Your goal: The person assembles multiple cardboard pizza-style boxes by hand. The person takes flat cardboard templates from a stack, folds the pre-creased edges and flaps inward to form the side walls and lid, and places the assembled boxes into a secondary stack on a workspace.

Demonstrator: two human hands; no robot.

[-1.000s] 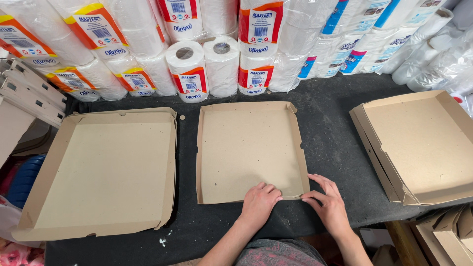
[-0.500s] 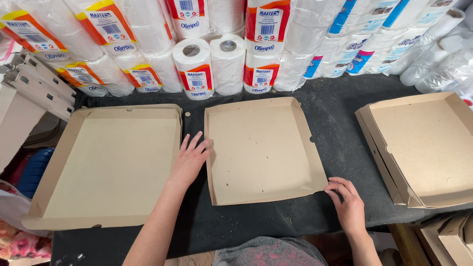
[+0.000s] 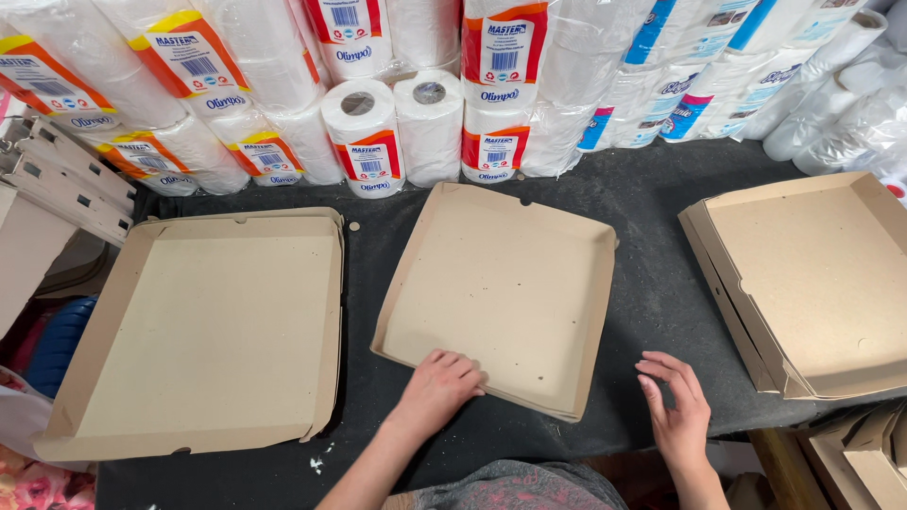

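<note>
The middle cardboard tray (image 3: pixel 501 293) (tilted, near the bench's front edge) is pressed by the left hand (image 3: pixel 439 380), fingers flat; the right hand (image 3: pixel 675 406) is held open, empty. Its raised side could be creased if pushed unevenly.

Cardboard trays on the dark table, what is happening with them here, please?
A person works on the middle cardboard tray, which lies turned at an angle on the dark table. The left hand rests on its near edge; the right hand hovers open beside its near right corner, not touching it. A stack of folded trays lies to the left and another tray stack to the right. Wrapped paper rolls line the back.
</note>
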